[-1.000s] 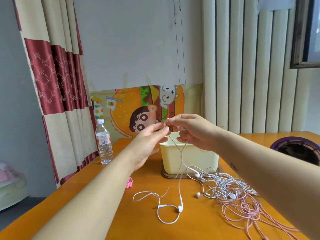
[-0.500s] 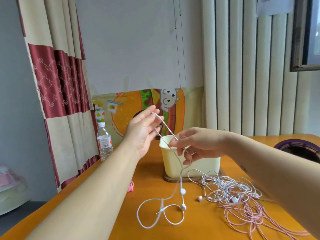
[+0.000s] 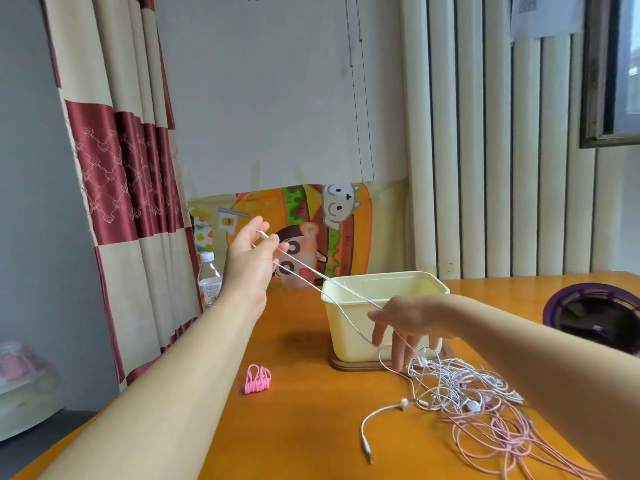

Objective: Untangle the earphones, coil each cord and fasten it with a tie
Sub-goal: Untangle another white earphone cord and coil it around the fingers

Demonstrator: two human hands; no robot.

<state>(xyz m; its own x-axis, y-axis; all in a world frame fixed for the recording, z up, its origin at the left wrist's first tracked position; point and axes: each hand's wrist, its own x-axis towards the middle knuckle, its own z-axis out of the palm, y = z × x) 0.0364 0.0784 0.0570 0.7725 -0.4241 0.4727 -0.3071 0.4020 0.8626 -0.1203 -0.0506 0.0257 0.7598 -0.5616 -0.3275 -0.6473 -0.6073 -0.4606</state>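
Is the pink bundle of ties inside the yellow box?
No, the pink ties lie on the table, left of the yellow box.
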